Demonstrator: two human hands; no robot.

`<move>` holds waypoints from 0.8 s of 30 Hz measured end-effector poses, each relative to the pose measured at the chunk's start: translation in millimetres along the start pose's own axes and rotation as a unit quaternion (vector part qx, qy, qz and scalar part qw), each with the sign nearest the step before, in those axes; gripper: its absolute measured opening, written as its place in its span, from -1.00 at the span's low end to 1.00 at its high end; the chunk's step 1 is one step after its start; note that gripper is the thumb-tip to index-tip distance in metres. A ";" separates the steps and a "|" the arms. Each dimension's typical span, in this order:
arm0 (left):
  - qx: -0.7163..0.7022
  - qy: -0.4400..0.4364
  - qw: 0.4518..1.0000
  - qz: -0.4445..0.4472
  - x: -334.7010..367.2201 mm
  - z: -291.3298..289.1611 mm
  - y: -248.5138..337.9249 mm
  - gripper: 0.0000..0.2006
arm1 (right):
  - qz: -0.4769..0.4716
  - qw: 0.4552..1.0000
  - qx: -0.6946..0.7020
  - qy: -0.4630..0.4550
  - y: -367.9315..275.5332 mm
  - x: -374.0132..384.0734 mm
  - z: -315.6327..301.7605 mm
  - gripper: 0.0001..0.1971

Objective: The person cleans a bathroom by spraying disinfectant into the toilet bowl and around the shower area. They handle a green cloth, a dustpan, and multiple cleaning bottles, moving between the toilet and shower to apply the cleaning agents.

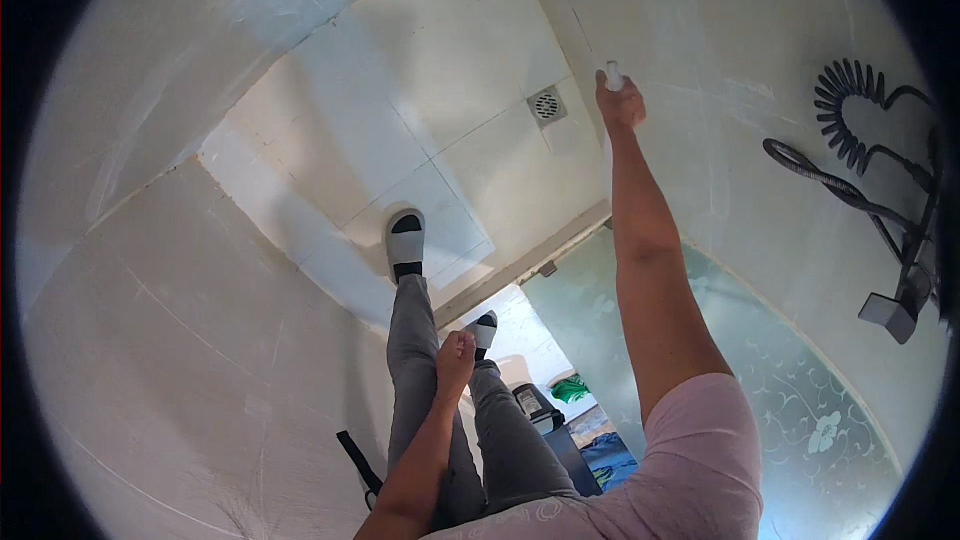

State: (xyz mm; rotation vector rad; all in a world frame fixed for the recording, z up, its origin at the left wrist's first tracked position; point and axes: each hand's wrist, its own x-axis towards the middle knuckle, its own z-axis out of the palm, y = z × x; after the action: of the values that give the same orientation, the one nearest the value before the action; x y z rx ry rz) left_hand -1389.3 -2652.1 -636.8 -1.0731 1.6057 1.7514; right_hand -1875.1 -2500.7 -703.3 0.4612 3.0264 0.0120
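My right arm is stretched far forward, close to the pale right-hand wall. The right hand [626, 108] is closed around a small white object [614, 76], whose top end shows above the fingers; its kind cannot be made out. Down by my left knee, my left hand [457, 360] is held closed in front of the grey trousers. Whatever it may hold is hidden by the fingers.
A square floor drain [546, 106] lies left of my right hand. A low sill [520, 262] crosses the doorway, beside a frosted glass door [760, 350]. Black coiled hose [846, 118] hangs at the right wall. My front foot in a slipper [405, 240] stands beyond the sill.
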 end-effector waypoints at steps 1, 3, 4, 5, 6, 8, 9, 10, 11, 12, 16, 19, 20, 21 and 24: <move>0.007 0.002 1.000 -0.003 1.3 -0.4 1.0 -0.80 | 0.031 0.999 0.018 0.005 7.9 -7.4 1.4 -0.53; 0.014 0.000 1.000 -0.004 -3.3 -2.4 -3.1 -0.80 | 0.126 0.988 0.084 -0.005 37.4 -22.5 12.4 -0.51; 0.013 -0.008 1.000 0.008 -1.9 -1.5 -4.7 -0.80 | 0.190 0.972 0.135 -0.009 69.0 -21.7 15.8 -0.52; 0.011 -0.015 1.000 0.021 0.4 -0.9 -6.1 -0.80 | 0.252 0.950 0.187 -0.012 95.4 -21.8 16.8 -0.51; 0.017 -0.021 0.999 0.022 1.8 -0.6 -6.9 -0.80 | 0.320 0.921 0.222 0.017 116.8 -27.1 16.7 -0.54; 0.032 -0.018 0.999 0.018 -0.1 -3.8 -10.0 -0.81 | 0.407 0.872 0.269 0.037 138.4 -48.8 10.0 -0.58; 0.038 -0.013 0.999 0.023 -0.9 -7.5 -12.9 -0.81 | 0.425 0.862 0.274 0.033 139.8 -62.8 4.9 -0.60; 0.044 -0.008 0.999 0.029 -1.3 -11.2 -15.4 -0.81 | 0.443 0.851 0.280 0.029 140.1 -74.7 -1.0 -0.62; 0.059 -0.007 0.997 0.042 -4.3 -16.4 -9.6 -0.81 | 0.464 0.835 0.293 0.036 148.7 -85.8 -10.8 -0.63; 0.060 -0.010 0.997 0.043 -8.4 -22.1 -3.9 -0.81 | 0.485 0.819 0.305 0.042 156.4 -96.6 -20.6 -0.63; 0.094 -0.019 0.993 0.066 -28.3 -47.3 36.2 -0.81 | 0.508 0.742 0.425 0.104 186.4 -142.6 -53.8 -0.62; 0.088 -0.003 0.993 0.085 -43.5 -71.6 55.7 -0.82 | 0.500 0.702 0.498 0.099 209.2 -177.0 -81.1 -0.51; 0.079 0.005 0.993 0.089 -49.0 -83.4 57.9 -0.83 | 0.502 0.695 0.500 0.120 205.6 -189.9 -90.5 -0.51; 0.085 0.014 0.993 0.086 -56.0 -92.0 62.0 -0.82 | 0.504 0.689 0.501 0.144 202.2 -201.7 -102.9 -0.51; 0.088 0.041 0.989 0.109 -72.9 -109.7 68.6 -0.81 | 0.510 0.665 0.521 0.162 206.6 -232.4 -142.7 -0.58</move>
State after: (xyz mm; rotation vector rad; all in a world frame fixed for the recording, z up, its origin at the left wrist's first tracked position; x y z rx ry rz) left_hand -1383.3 -2760.7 -535.7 -0.9262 1.9530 1.6790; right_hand -1604.1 -2372.0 -538.8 2.2824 2.1542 -1.7074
